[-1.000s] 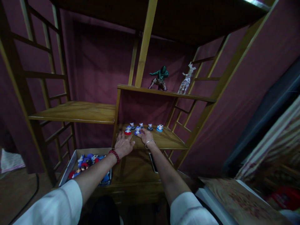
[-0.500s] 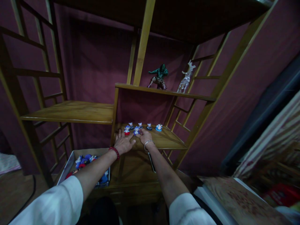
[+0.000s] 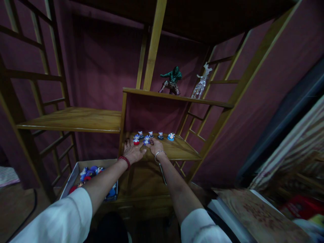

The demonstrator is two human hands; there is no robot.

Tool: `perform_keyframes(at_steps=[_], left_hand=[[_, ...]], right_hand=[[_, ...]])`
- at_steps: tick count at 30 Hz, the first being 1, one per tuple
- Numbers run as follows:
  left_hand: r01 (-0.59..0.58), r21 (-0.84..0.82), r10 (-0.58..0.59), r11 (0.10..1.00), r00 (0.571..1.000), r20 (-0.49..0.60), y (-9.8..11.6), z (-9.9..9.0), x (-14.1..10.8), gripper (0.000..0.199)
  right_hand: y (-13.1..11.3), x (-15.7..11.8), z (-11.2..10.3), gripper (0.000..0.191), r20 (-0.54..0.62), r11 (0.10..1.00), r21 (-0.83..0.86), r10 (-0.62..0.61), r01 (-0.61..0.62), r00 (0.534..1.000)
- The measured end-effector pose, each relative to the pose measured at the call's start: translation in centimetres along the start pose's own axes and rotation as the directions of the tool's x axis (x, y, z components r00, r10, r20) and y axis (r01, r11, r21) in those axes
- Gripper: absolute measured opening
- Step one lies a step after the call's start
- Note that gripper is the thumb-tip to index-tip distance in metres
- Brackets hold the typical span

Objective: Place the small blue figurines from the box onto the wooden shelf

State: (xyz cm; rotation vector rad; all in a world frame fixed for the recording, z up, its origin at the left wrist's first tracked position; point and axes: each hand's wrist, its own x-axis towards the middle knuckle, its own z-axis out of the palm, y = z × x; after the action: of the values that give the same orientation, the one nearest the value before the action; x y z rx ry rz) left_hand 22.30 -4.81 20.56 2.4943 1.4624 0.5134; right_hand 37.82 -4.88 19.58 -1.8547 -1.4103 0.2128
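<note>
On the small wooden shelf (image 3: 174,152) stand several figurines. At the front are one with a red base (image 3: 136,139) and a purple one (image 3: 146,140). Behind them are dark-based ones, such as this figurine (image 3: 160,136), and a blue-based one (image 3: 171,136) to the right. My left hand (image 3: 133,152), fingers apart, lies just below the red-based figurine and holds nothing. My right hand (image 3: 156,147) is at the right side of the purple figurine, its fingertips closed against it.
An open box (image 3: 69,180) of figurines sits at lower left. Above the small shelf, a green hooded statue (image 3: 173,81) and a clear deer figure (image 3: 201,82) stand on a board. A phone-like object (image 3: 162,173) lies under my right forearm.
The view has shifted slightly. Both hands stay in nearly the same places beside the front figurines, with no clear change in their hold.
</note>
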Motion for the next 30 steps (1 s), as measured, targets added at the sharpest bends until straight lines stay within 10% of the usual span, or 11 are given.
perform_keyframes(at_steps=[30], left_hand=[[-0.009,0.105,0.02,0.994,0.995,-0.102,-0.3,0.7,0.8,0.044]], right_hand=[[-1.2,-0.7,-0.7,0.028,0.023,0.977,-0.213,-0.01,0.014,1.0]])
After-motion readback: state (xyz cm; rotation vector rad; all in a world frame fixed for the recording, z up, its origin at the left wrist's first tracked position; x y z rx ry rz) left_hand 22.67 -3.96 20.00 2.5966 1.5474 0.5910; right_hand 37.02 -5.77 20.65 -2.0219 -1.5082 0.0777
